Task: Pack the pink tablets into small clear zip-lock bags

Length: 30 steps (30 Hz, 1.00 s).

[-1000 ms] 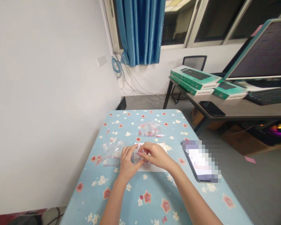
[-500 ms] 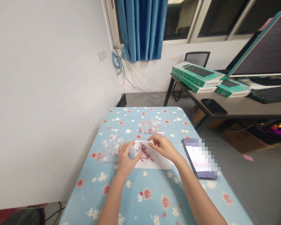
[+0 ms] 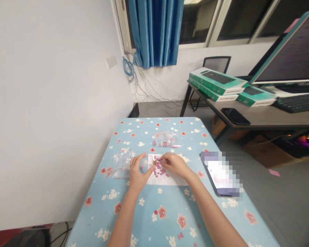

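On a white sheet of paper (image 3: 175, 180) lies a loose scatter of small pink beads (image 3: 159, 170). Among them, near the sheet's left side, is a small gold-brown piece (image 3: 155, 162), too small to name. My left hand (image 3: 138, 175) rests at the paper's left edge, thumb and fingers apart, with the thumb tip close to the beads. From the right, my right hand (image 3: 175, 164) reaches over the sheet, its fingertips pinched together right at the beads. What sits between those fingertips is too small to make out.
A clear plastic bag (image 3: 122, 161) lies left of my left hand, and another bag with pink beads (image 3: 167, 140) lies beyond the paper. A phone (image 3: 220, 175) is at the table's right. Keyboard boxes (image 3: 216, 82) stand on the desk beyond.
My right hand has moved slightly down and left onto the beads, and its fingers have closed into a pinch. The gold-brown piece now shows. My left hand has barely shifted.
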{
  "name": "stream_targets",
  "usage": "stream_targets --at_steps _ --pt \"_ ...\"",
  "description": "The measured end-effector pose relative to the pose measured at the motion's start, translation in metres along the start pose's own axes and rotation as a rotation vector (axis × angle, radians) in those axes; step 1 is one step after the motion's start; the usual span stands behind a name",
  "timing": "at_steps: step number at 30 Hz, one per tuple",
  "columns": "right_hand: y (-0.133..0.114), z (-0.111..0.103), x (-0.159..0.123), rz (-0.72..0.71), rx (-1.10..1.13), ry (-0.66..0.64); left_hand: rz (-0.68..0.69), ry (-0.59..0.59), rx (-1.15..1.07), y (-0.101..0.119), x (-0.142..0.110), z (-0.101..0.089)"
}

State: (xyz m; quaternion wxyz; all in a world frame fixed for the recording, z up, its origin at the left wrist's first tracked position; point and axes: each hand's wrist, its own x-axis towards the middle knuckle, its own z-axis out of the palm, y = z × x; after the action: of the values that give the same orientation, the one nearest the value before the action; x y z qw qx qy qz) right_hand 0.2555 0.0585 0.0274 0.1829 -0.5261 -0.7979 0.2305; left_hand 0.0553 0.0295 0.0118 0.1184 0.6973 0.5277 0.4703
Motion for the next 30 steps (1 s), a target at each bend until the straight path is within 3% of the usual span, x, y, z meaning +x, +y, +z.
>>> stream_targets --at_steps 12,18,23,30 --pt "-0.001 0.006 0.001 0.030 0.010 0.027 0.008 0.012 0.005 0.001 -0.001 0.003" --pt "-0.002 -0.002 0.002 0.027 0.183 0.123 0.041 0.018 0.022 0.000 0.000 0.005" --pt "-0.018 -0.008 0.001 -0.035 0.347 0.266 0.077 0.011 0.043 0.002 -0.002 0.009" --pt "-0.040 -0.004 0.000 -0.133 0.351 0.232 0.106 0.035 0.046 0.002 -0.002 0.011"
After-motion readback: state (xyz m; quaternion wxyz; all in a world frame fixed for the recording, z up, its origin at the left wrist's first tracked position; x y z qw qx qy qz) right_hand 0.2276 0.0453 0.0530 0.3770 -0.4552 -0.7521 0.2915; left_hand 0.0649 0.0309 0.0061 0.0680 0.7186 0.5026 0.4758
